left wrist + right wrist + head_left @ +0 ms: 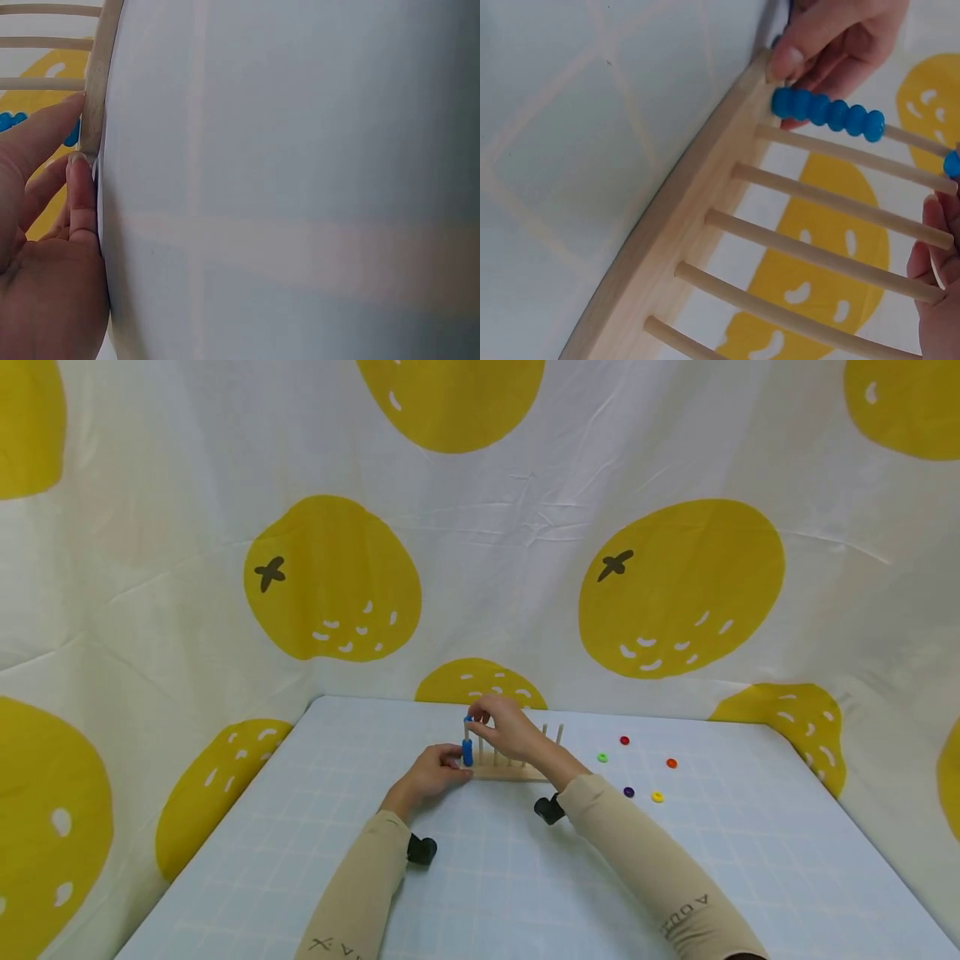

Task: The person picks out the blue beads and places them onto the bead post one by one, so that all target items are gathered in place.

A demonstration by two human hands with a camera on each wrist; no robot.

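A wooden peg rack (502, 772) stands on the table, with several upright pegs along its base. On its leftmost peg sits a stack of blue rings (829, 112). My left hand (435, 768) grips the left end of the base, thumb in front and fingers at the end and behind. Above the stack, my right hand (506, 727) pinches a single blue ring (952, 163) at the top of that same peg. The other pegs (832, 262) carry no rings where they show. In the left wrist view, the left thumb (52, 127) touches the base.
Right of the rack lie loose rings: red (625, 740), green (602, 757), orange (671, 763), purple (628, 792) and yellow (657, 797). A white curtain (495, 568) with yellow fruit prints hangs behind the pale checked table (480, 877). Black wrist cameras jut from both sleeves.
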